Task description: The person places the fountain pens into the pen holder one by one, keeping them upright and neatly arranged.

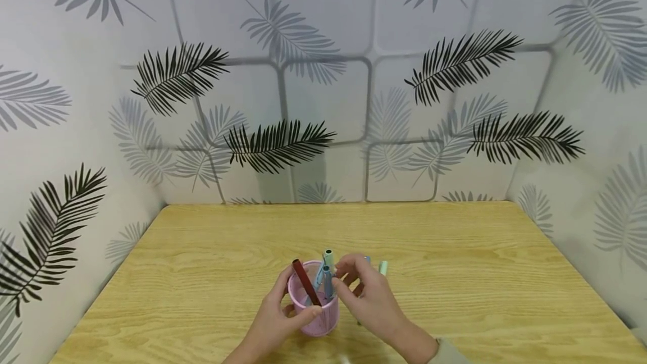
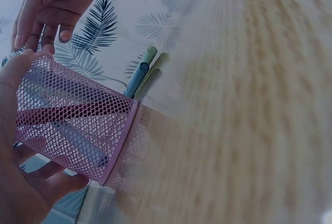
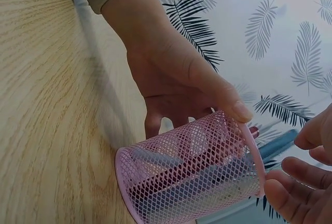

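My left hand (image 1: 278, 314) grips a pink mesh pen cup (image 1: 323, 322) standing on the table, its thumb over the near rim and its fingers round the left side. Inside lean several pens: a dark red one (image 1: 306, 282), a light blue one (image 1: 318, 275), a darker blue one (image 1: 327, 282) and a green-topped one (image 1: 328, 255). My right hand (image 1: 371, 296) is at the cup's right rim, beside the pens. Its fingers (image 2: 47, 36) hang loosely bent, and no pen shows between them in the left wrist view.
Just right of the cup, partly behind my right hand, lie a green pen (image 1: 383, 268) and a blue pen (image 1: 367, 259). The wood-grain table (image 1: 227, 240) ends at a back wall (image 1: 323, 173) covered in leaf-patterned sheeting.
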{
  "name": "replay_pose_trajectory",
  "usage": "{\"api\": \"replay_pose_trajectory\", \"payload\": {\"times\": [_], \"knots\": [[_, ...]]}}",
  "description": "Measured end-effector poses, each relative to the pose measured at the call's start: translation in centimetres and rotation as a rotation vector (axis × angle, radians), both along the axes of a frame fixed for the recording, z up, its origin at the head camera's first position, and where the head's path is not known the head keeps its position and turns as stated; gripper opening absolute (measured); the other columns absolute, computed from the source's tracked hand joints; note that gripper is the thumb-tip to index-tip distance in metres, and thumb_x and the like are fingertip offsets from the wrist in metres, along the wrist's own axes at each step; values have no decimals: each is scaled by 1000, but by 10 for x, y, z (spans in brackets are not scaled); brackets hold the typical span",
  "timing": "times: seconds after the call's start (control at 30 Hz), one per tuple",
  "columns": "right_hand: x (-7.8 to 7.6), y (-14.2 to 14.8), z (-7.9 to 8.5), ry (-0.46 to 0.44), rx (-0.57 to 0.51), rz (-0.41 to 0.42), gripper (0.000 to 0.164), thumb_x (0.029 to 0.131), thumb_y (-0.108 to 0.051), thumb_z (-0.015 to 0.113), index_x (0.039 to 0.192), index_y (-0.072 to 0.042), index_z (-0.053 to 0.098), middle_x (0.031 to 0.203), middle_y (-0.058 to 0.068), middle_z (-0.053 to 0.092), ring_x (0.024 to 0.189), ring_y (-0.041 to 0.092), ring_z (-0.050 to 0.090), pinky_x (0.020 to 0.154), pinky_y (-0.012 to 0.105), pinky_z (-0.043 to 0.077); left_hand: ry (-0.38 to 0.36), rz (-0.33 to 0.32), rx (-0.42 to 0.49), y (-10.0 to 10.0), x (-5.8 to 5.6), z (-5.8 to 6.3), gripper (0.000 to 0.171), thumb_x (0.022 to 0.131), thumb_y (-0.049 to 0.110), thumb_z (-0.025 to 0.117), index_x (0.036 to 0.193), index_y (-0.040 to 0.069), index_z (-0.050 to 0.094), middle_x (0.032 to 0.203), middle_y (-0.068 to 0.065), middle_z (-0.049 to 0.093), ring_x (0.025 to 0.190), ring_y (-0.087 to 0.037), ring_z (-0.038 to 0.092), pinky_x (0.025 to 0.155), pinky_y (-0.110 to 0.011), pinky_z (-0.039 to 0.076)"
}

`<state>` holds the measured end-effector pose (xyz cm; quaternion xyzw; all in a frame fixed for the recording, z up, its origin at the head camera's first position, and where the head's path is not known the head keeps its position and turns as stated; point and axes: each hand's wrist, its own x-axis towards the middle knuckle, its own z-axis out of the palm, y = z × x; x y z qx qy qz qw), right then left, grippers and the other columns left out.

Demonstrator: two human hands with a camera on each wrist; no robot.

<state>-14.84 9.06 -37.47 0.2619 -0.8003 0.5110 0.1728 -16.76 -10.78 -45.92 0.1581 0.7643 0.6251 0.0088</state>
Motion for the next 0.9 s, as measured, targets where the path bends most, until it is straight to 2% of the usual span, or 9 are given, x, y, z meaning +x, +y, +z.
{"api": "replay_pose_trajectory", "payload": {"times": [0.23,0.37,0.63,0.8,0.9], "knots": [[1,1,-3,30,-10,-8,24,79,12,65,95,-3,54,78,5,60,64,13,56,50,23,48,-1,-2,6,0,0,0,74,81,22,74,140,31,31,133,-4,45,121,-28,44,89,-42,48],[0,4,-6,40,-9,-7,23,79,11,65,95,-2,54,78,5,60,63,13,55,49,22,47,4,4,8,1,1,1,74,80,22,75,140,32,32,133,-3,46,121,-27,44,89,-42,48],[-16,10,-35,31,5,-22,21,83,3,67,99,-4,56,80,-1,61,64,10,55,48,21,47,18,12,10,1,1,2,74,79,21,76,139,30,33,132,-3,47,119,-26,45,87,-38,50],[-19,14,-40,27,3,-18,21,84,-1,67,99,-10,56,81,-6,60,65,7,55,49,22,48,31,5,15,1,1,1,73,80,20,75,140,26,34,132,-6,46,120,-28,44,87,-38,50],[-20,16,-41,31,9,-24,22,84,-1,67,99,-11,56,80,-7,60,66,7,55,49,23,48,20,11,9,1,1,0,74,79,21,76,140,28,33,132,-5,47,120,-28,44,87,-38,50]]}}
